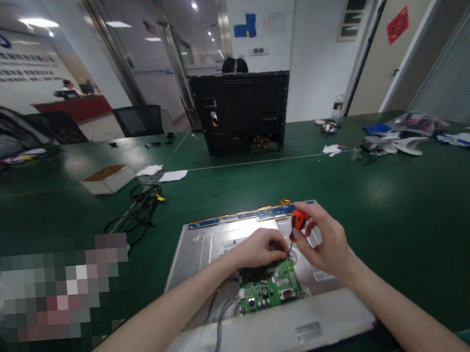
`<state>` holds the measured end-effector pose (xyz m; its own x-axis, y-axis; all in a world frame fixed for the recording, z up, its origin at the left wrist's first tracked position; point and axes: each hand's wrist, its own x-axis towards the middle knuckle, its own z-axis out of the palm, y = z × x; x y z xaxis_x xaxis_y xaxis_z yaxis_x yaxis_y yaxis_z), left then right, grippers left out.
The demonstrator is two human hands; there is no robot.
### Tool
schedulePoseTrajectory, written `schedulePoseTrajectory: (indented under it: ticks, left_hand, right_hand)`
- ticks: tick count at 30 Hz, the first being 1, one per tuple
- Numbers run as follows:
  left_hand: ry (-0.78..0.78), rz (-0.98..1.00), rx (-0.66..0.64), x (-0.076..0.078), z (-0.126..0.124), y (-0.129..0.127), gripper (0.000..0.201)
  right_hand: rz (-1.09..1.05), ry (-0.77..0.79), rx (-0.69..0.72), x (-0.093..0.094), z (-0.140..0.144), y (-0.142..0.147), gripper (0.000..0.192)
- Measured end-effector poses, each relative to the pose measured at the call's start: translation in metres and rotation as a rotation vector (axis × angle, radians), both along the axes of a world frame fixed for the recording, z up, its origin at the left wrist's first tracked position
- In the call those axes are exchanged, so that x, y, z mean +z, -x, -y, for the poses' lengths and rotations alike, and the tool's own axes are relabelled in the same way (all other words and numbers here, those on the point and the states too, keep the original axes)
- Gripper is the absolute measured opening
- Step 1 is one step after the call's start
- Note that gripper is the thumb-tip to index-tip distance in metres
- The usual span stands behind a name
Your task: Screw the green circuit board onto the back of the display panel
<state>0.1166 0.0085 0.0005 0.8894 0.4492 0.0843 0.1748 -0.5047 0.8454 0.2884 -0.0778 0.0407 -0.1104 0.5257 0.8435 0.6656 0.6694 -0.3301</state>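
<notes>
White walls [314, 39] and glass partitions [143, 47] surround a long green table [403, 195]; ceiling lights [38, 22] glow, black chairs [137, 120] behind

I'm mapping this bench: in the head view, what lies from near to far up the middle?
Green circuit board → left hand → orange-handled screwdriver → blue strip at the panel's far edge → black monitor housing.

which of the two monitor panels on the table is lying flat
The silver monitor panel under the left hand and right hand lies flat, back up; the black monitor farther back stands upright.
</notes>
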Motion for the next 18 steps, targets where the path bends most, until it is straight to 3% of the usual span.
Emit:
schedulePoseTrajectory:
  ticks: [18]
  left_hand:
    - [-0.013, -0.006, 0.006, 0.0021, 0.0006, -0.0001, 0.007]
  right_hand:
    - [0.016, -0.010, -0.017, 0.0001, 0.0007, 0.0003, 0.053]
